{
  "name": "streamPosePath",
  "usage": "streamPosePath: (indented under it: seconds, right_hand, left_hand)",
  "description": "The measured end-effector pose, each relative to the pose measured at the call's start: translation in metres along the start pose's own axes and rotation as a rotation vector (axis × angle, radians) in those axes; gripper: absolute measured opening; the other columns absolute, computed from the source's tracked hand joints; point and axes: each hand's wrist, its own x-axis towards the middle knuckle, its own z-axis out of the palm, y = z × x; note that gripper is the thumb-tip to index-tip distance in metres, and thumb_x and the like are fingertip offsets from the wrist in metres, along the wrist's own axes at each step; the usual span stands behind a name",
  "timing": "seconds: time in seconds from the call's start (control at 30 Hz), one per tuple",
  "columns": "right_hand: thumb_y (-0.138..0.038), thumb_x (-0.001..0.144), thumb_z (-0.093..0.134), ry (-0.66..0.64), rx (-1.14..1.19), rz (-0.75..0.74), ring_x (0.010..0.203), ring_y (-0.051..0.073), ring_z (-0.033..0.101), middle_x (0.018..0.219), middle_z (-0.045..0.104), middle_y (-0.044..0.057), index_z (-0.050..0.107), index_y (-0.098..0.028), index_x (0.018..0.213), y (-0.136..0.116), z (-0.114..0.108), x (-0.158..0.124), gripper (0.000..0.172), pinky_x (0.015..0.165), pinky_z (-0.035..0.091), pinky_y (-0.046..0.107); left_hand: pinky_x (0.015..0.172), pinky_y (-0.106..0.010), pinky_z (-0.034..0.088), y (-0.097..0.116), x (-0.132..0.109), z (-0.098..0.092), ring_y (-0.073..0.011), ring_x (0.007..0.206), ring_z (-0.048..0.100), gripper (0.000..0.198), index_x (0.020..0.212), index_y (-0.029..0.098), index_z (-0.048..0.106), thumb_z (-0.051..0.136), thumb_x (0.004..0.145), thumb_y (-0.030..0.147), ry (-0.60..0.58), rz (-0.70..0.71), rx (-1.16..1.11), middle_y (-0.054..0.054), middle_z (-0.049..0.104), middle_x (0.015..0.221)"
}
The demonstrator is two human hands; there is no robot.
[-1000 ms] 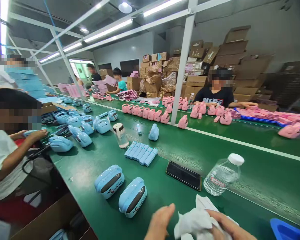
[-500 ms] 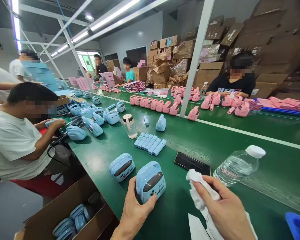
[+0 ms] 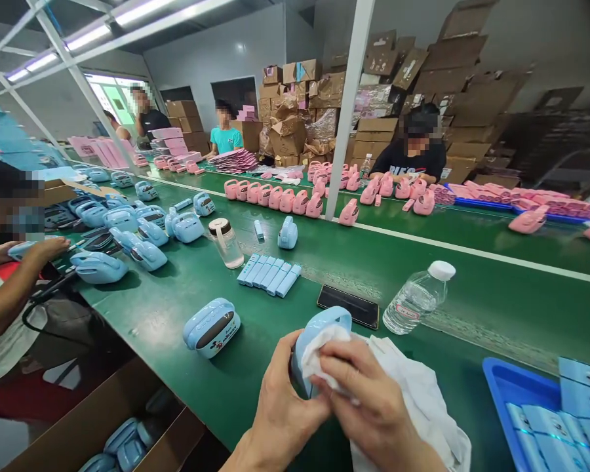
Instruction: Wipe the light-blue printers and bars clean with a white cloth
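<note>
My left hand [image 3: 280,400] is wrapped round a light-blue handled device [image 3: 340,317], held up just above the green table. In my right hand [image 3: 376,393] is a bunched white cloth [image 3: 319,351], pressed against the face of that device. Fingers and cloth hide most of its front. To the left stands a second blue handled device [image 3: 211,330] with a dark oval panel and a cartoon print. Under my right forearm a larger white cloth [image 3: 432,406] lies spread on the table.
Beyond my hands are a phone [image 3: 349,306], a water bottle [image 3: 417,298], a row of blue sticks [image 3: 269,275] and a jar [image 3: 226,244]. A blue tray [image 3: 501,380] sits at right, an open carton [image 3: 98,410] at lower left. Co-workers sit around; one person's hand [image 3: 49,248] is at left.
My right hand has brought the white cloth leftward onto the device, which my left hand has turned and lifted slightly. The view has swung right, showing more of the blue tray.
</note>
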Motion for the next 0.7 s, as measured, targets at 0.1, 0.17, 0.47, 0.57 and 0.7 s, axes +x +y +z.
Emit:
streamPosePath:
  seconds: [0.1,0.17,0.47,0.57,0.7]
  right_hand:
    - [-0.036,0.099,0.072,0.167,0.020,0.305,0.094,0.023,0.070,0.104,0.076,0.003,0.081,-0.031,0.101,0.015,-0.011,0.004,0.011,0.082,0.058,0.030]
    - [-0.044,0.104,0.064,0.210,0.042,0.436,0.078,0.019,0.069,0.092,0.075,0.002,0.078,-0.028,0.105,0.022,-0.017,0.001,0.022,0.064,0.056,0.025]
    - [-0.054,0.091,0.080,0.035,0.583,0.642,0.132,0.024,0.064,0.156,0.057,0.006,0.034,-0.040,0.161,0.003,-0.015,-0.025,0.085,0.108,0.056,0.033]
    - [-0.058,0.088,0.081,0.045,0.606,0.595,0.135,0.029,0.062,0.159,0.054,0.007,0.040,-0.038,0.160,-0.005,-0.019,-0.025,0.086,0.111,0.055,0.037]
    - [-0.063,0.080,0.086,0.084,0.601,0.615,0.132,0.030,0.064,0.158,0.057,0.004,0.048,-0.038,0.157,-0.016,-0.019,-0.026,0.090,0.106,0.057,0.035]
  left_hand:
    - [0.082,-0.034,0.059,0.006,-0.002,0.003,-0.0268,0.096,0.072,0.056,0.122,0.023,0.058,0.083,0.072,0.034,-0.014,-0.111,-0.069,-0.005,0.076,0.108]
    - [0.088,-0.034,0.059,0.010,-0.005,0.004,-0.0268,0.103,0.071,0.061,0.124,0.024,0.056,0.084,0.072,0.038,-0.012,-0.129,-0.168,-0.004,0.076,0.111]
    - [0.088,-0.036,0.060,0.016,-0.007,0.004,-0.0315,0.104,0.072,0.073,0.134,0.024,0.056,0.085,0.072,0.047,-0.087,-0.025,-0.299,-0.008,0.074,0.121]
    - [0.084,-0.037,0.062,0.016,-0.010,0.006,-0.0337,0.101,0.075,0.081,0.135,0.026,0.058,0.090,0.066,0.051,-0.067,-0.036,-0.355,-0.009,0.076,0.123]
    - [0.076,-0.036,0.063,0.019,-0.013,0.011,-0.0323,0.089,0.078,0.077,0.126,0.024,0.064,0.094,0.063,0.055,-0.030,-0.010,-0.380,-0.009,0.081,0.107]
